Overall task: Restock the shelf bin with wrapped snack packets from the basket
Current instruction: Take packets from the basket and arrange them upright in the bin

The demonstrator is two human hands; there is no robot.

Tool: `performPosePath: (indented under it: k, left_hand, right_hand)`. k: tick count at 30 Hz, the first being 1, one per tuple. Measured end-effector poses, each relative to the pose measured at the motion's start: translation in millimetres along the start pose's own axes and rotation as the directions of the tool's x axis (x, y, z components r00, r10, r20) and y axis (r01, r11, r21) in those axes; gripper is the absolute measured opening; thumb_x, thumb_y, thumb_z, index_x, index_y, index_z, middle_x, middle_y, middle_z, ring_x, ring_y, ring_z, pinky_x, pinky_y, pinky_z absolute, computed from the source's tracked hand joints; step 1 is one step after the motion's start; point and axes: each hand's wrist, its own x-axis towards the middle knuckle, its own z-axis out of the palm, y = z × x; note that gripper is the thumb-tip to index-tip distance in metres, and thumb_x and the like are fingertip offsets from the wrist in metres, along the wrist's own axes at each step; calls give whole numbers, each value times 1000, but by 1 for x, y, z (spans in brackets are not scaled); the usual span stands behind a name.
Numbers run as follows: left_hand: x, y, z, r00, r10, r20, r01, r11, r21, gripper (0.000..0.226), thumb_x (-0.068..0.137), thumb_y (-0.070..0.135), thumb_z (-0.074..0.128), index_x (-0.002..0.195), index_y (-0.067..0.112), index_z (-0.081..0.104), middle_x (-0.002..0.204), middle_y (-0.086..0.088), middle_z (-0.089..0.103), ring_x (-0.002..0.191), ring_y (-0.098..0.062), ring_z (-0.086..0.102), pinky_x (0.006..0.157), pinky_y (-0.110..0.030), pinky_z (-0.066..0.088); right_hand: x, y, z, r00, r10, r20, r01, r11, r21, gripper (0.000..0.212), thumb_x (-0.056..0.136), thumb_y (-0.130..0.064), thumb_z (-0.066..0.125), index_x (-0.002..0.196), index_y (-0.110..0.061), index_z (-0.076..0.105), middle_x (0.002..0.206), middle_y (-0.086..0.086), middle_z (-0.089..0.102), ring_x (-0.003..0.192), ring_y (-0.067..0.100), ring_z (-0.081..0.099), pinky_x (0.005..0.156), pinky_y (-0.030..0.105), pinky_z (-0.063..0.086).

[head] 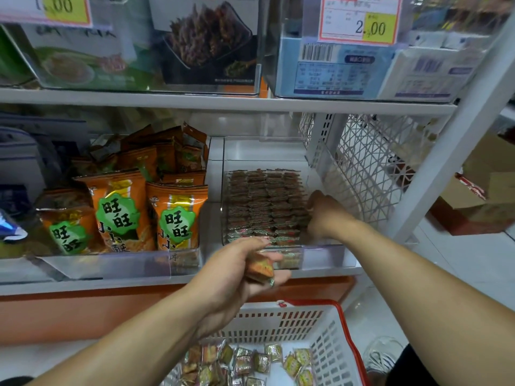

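A clear plastic shelf bin (320,253) on the lower shelf holds neat rows of small brown wrapped snack packets (264,201). My right hand (324,211) reaches into the bin's right side, fingers curled down among the packets; what it holds is hidden. In front of the bin's front wall my left hand (237,271) is shut on a small stack of orange wrapped packets (260,270). Below, a white basket with a red rim (328,338) holds several loose packets (245,363) in green, yellow and brown wrappers.
Orange snack bags (125,213) fill the bin to the left. A white mesh divider (370,174) and a slanted white upright (446,151) bound the bin on the right. Above hang clear bins with price tags (362,20). Cardboard boxes (479,190) sit on the floor at right.
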Motion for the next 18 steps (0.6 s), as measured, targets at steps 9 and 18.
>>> performPosePath:
  k: [9,18]
  left_hand:
    - [-6,5,-5,997,-27,67,35,991,-128,45,88,5,39,131,1,53,112,-32,72,101,-54,70,92,-57,57]
    - [-8,14,-6,997,-22,76,36,981,-192,53,103,40,44,129,-4,57,128,-31,65,110,-44,68,105,-52,50]
  right_hand:
    - [-8,-5,4,995,-95,-5,95,995,-8,34,90,-14,66,122,-13,56,114,11,68,102,30,65,73,28,44]
    - [-78,-32,-32,832,-461,-308,531,823,204,29,87,-47,70,112,-34,67,111,-15,70,96,4,67,86,25,54]
